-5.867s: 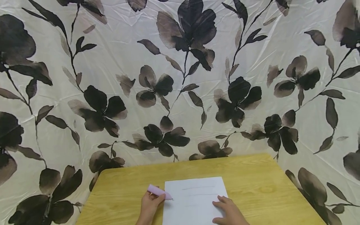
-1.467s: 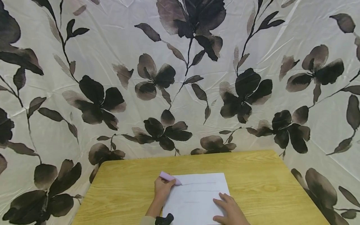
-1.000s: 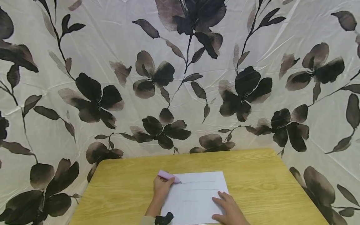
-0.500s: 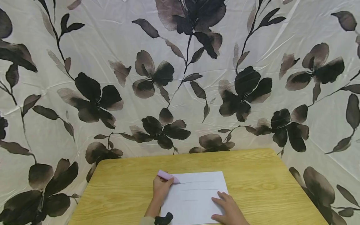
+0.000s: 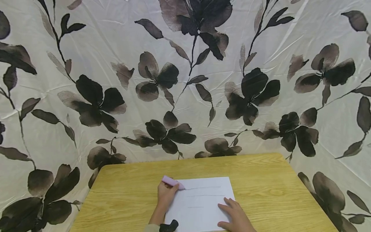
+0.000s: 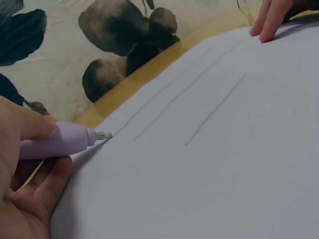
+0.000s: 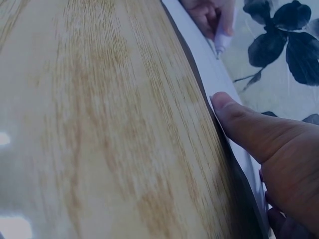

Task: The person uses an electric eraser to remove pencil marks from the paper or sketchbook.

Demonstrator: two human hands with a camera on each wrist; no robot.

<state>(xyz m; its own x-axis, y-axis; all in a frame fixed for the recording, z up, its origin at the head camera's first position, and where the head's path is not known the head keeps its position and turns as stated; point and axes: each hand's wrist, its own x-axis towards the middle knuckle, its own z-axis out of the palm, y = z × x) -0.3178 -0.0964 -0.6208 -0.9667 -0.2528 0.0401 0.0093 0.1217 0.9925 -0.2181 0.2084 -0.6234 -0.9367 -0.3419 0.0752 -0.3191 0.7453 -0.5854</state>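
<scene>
A white sheet of paper (image 5: 197, 219) bearing three thin grey pencil lines lies in front of the person. My left hand (image 5: 166, 195) pinches a thick, lilac, pen-shaped electric eraser (image 5: 171, 181) between thumb and fingers. In the left wrist view its small pale tip in a silver collar (image 6: 103, 135) points at the left end of the farthest line (image 6: 154, 94). Spread fingers of my right hand (image 5: 236, 214) rest on the paper's right part. In the right wrist view, the thumb (image 7: 224, 104) lies along the paper's near edge.
The paper is on a yellow wood-grain table (image 5: 275, 187) with rounded far corners. Behind and beside it hangs a pale cloth (image 5: 116, 38) printed with dark flowers. A black strap-like piece (image 5: 169, 226) sits at the left wrist.
Since the earliest frame, the left hand has moved up and right, bringing the eraser tip from the paper's left edge to the farthest line. Over the last second both hands stay nearly still.
</scene>
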